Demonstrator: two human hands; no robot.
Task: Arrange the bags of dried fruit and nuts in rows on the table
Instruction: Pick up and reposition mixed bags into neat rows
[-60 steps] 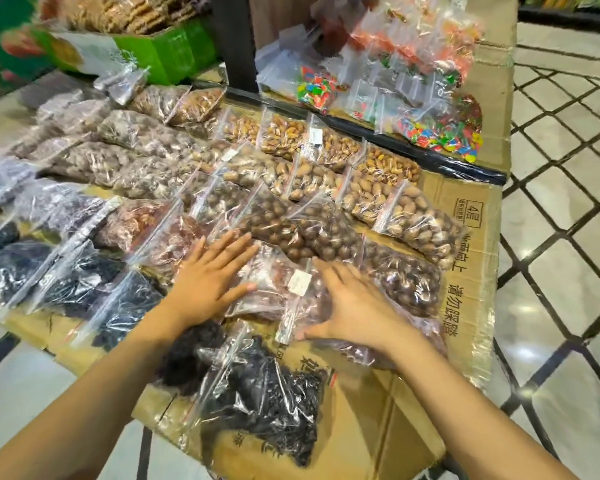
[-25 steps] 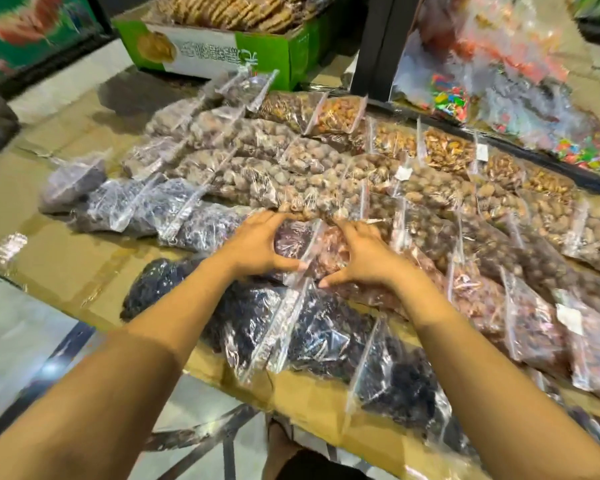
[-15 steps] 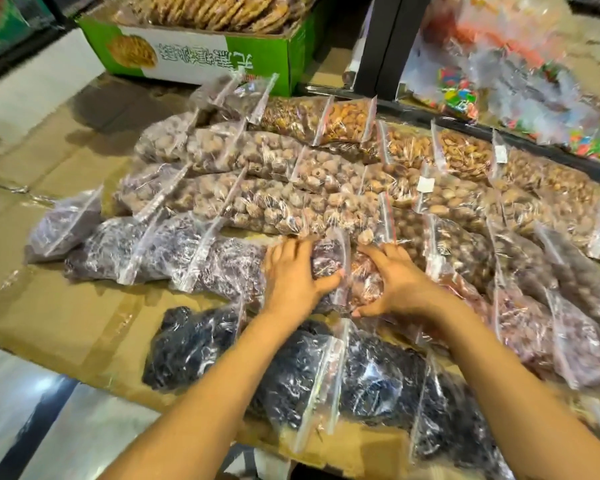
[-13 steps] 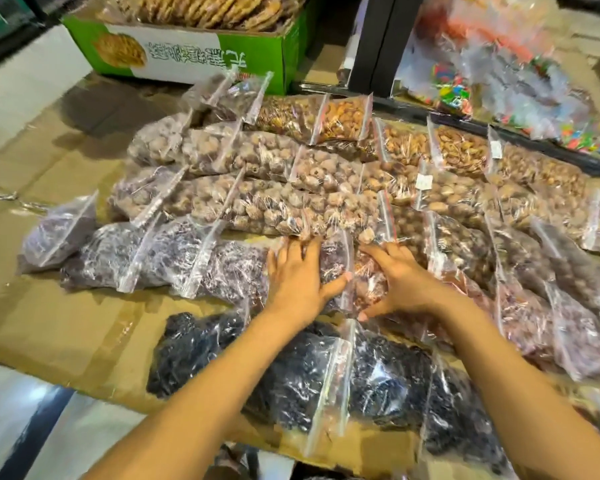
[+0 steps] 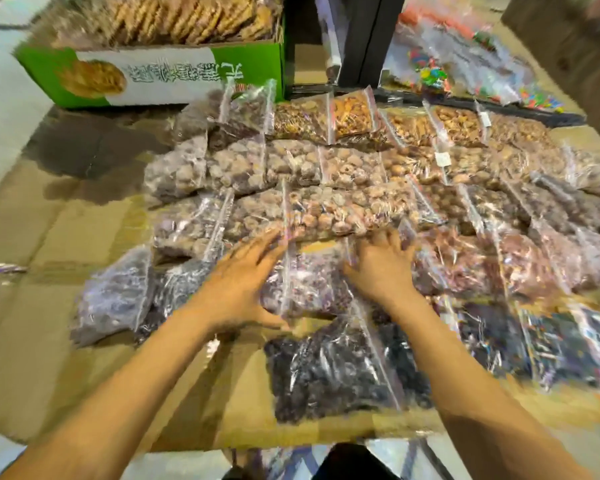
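A person's left hand (image 5: 238, 289) and right hand (image 5: 383, 268), both spread flat with fingers apart, bracket a clear bag of purplish dried fruit (image 5: 305, 282) at centre frame on the cardboard-covered table (image 5: 49, 237), the left thumb hooked under its near edge. The bag sits in the third row down, touching a pale nut bag (image 5: 326, 213) above and overlapping a bag of dark fruit (image 5: 333, 368) below. The step is best done, it appears, by sliding the bag with even pressure from both sides, squaring its zip strip to its neighbours and closing the gap on its left. Five rough rows are visible; blur and overlap prevent a sure count of bags. One green box (image 5: 160, 74) of biscuits stands upper left.
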